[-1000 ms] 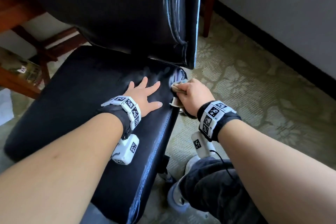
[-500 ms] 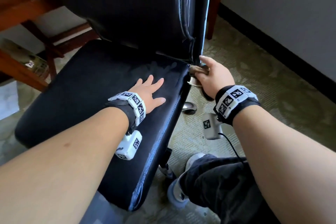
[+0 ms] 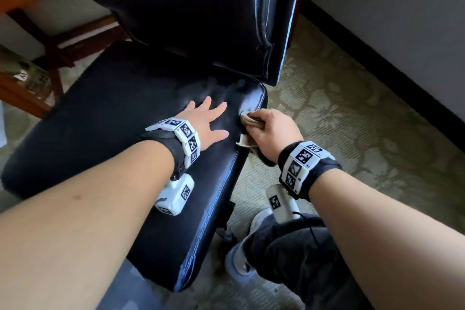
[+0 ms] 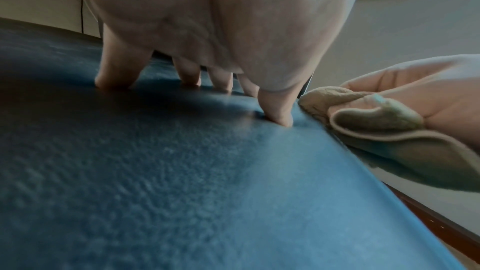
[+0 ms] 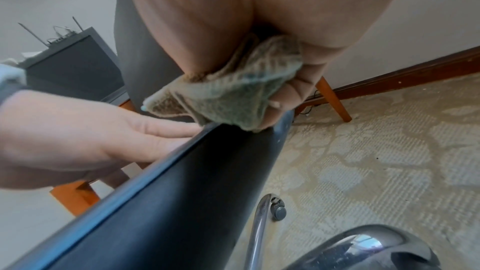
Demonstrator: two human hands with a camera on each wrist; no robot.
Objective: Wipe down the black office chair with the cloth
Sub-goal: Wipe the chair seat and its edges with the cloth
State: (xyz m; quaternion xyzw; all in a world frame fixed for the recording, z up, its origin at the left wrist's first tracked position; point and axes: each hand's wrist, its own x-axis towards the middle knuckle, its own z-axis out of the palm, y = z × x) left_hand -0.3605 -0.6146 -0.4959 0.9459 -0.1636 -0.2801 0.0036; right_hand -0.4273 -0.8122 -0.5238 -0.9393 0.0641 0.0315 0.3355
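Only wrist-side: chrome chair leg (image 5: 255, 231).

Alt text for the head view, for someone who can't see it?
A right hand grips a bunched beige cloth against the side edge of a black office chair seat, while the left hand lies flat on the cushion. Patterned carpet lies beyond.

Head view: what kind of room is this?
Probably a hotel room or a carpeted office, not a workshop. Patterned carpet runs to a dark baseboard under a plain wall, wooden furniture legs stand behind the black office chair, and a dark screen shows in the right wrist view.
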